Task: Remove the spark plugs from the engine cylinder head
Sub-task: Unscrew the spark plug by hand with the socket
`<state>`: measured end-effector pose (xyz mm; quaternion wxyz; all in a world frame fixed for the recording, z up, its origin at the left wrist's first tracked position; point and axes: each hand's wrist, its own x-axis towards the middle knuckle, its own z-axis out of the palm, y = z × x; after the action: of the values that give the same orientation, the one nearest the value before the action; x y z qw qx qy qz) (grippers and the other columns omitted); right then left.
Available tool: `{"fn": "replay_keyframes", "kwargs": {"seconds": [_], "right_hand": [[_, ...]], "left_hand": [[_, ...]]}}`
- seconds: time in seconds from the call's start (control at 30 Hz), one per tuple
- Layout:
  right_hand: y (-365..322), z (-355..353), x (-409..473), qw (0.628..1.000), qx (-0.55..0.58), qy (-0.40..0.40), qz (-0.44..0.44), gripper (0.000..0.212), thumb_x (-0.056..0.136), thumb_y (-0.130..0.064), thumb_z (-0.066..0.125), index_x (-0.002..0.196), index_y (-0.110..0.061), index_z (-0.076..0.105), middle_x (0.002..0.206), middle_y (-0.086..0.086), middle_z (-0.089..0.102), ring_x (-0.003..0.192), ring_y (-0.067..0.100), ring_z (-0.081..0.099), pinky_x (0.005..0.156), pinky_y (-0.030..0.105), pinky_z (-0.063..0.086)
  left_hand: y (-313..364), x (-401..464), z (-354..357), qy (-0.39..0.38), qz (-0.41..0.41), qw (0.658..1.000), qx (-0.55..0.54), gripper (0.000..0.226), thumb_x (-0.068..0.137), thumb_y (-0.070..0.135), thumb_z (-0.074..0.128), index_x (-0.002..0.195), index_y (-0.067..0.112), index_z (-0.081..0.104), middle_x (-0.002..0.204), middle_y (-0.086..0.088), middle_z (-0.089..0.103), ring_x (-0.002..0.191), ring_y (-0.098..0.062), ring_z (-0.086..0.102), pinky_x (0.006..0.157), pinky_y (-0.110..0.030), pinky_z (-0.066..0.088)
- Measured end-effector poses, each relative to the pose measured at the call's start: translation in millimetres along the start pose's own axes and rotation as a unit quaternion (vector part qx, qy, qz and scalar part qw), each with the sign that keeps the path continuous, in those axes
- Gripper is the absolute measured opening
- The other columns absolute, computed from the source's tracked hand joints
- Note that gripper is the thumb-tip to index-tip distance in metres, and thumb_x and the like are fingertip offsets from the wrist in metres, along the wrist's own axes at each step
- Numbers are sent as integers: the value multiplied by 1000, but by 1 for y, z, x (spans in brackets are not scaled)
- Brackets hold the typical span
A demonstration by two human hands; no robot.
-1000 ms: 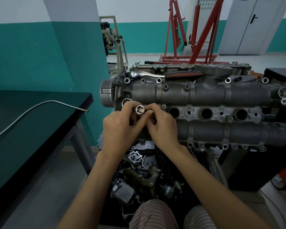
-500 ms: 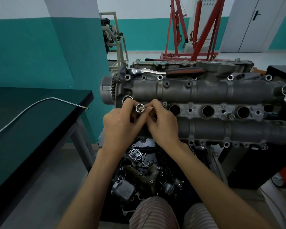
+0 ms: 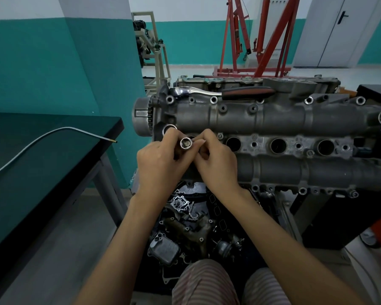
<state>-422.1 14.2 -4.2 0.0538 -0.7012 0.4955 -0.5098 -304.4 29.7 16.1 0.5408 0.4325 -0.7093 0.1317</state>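
The person sits close to the engine cylinder head (image 3: pixel 273 119), which lies long from left to right. Both hands meet at its left end. The left hand (image 3: pixel 161 166) has its fingers curled round a shiny metal socket (image 3: pixel 186 143). The open end of the socket faces up, and something pale sits deep inside it. I cannot tell if that is a spark plug. The right hand (image 3: pixel 216 164) pinches the side of the socket with its fingertips (image 3: pixel 200 142), so the two hands touch it together.

Just right of the hands there are three round dark plug holes (image 3: pixel 278 145) in a row along the middle of the cylinder head. A fourth hole is mostly hidden behind the hands.

A ratchet wrench (image 3: pixel 222 92) with a black and red grip lies on the far edge of the cylinder head, well apart from the hands.

On the left stands a dark worktop (image 3: pixel 42 164) with a thin bent metal tube (image 3: pixel 53 134) lying on it. Loose engine parts (image 3: pixel 185 227) sit low down between the person's arms, near striped trousers (image 3: pixel 207 285). Far behind, a red engine crane (image 3: pixel 262 36) stands on the floor.
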Motion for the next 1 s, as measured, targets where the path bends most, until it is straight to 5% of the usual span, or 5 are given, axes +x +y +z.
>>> {"fn": "replay_keyframes", "kwargs": {"seconds": [0.13, 0.3, 0.6, 0.8, 1.0], "right_hand": [[-2, -1, -1, 999, 4, 11, -48, 21, 88, -26, 48, 103, -18, 60, 67, -4, 63, 59, 15, 57, 51, 28, 40], [-3, -1, -1, 999, -16, 16, -43, 26, 87, -28, 51, 111, -20, 58, 60, -12, 53, 55, 13, 54, 53, 22, 35], [-7, 1, -4, 998, -41, 27, -29, 15, 88, -21, 55, 82, -19, 42, 55, -5, 50, 49, 19, 52, 45, 26, 29], [-12, -1, -5, 995, -58, 34, -70, 12, 88, -12, 54, 99, -8, 58, 71, 2, 66, 60, 24, 60, 61, 27, 33], [-14, -3, -1, 997, -50, 20, -47, 32, 79, -20, 66, 105, -10, 52, 80, 1, 66, 74, 20, 62, 76, 33, 41]], "left_hand": [[0, 0, -4, -16, 19, 1000, -10, 27, 86, 31, 57, 96, 8, 68, 53, 0, 58, 45, -18, 54, 45, -29, 45], [2, 2, -2, -15, -10, 1000, 10, 33, 85, 34, 58, 78, 2, 61, 49, -5, 53, 42, -23, 51, 41, -34, 43], [5, 1, -3, -12, -2, 1000, 3, 28, 86, 34, 58, 84, 7, 65, 56, -1, 62, 48, -20, 59, 45, -31, 45], [1, 1, -7, -36, 13, 999, 1, 24, 87, 29, 55, 93, 10, 69, 52, 1, 58, 46, -19, 55, 45, -31, 43], [2, 2, -4, -19, -1, 1000, 8, 36, 84, 36, 57, 72, 2, 58, 46, -3, 50, 39, -20, 47, 43, -23, 32]]}}
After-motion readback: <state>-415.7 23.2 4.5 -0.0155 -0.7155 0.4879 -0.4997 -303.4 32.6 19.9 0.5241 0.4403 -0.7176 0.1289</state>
